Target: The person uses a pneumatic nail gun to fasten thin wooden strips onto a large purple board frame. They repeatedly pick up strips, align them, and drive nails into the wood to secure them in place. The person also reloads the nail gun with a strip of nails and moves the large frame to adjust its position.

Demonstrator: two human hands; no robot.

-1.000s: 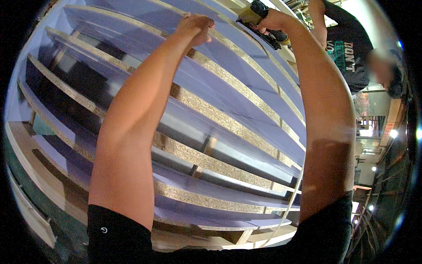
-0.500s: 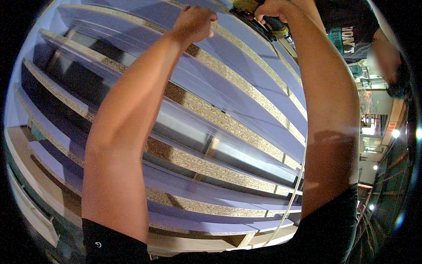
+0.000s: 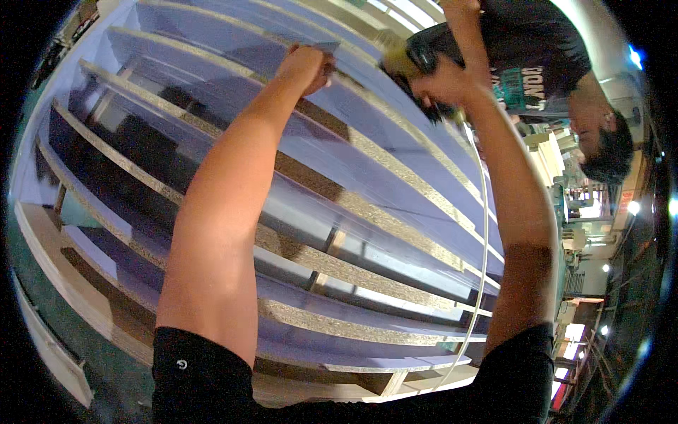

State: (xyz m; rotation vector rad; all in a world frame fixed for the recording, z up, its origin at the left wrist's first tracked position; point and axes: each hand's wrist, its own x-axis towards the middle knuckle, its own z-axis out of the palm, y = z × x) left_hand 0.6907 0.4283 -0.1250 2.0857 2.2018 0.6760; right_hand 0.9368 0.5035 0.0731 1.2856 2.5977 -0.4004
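Note:
Particleboard panels with lilac faces and raw chip edges (image 3: pixel 417 247) stand on edge in rows, forming a large slatted frame. At the upper middle, my left hand (image 3: pixel 309 68) is closed with curled fingers beside a panel's edge; what it grips, if anything, is hidden. My right hand (image 3: pixel 445 85) is wrapped round a black and yellow nail gun (image 3: pixel 417 60), blurred by motion, over the frame's far right part. From near the gun a thin pale hose (image 3: pixel 484 212) hangs down past my right forearm.
Another person in a dark printed shirt (image 3: pixel 544 42) is at the upper right, with a bare arm (image 3: pixel 464 25) behind the nail gun. A pale wooden rail (image 3: pixel 78 283) borders the frame at left. Stacked boards (image 3: pixel 544 152) and hanging lamps (image 3: pixel 633 207) show beyond.
My right hand and the nail gun have come nearer and lower in view. The view has shifted, so the frame appears further right; my left hand stays near the panel edges, still closed.

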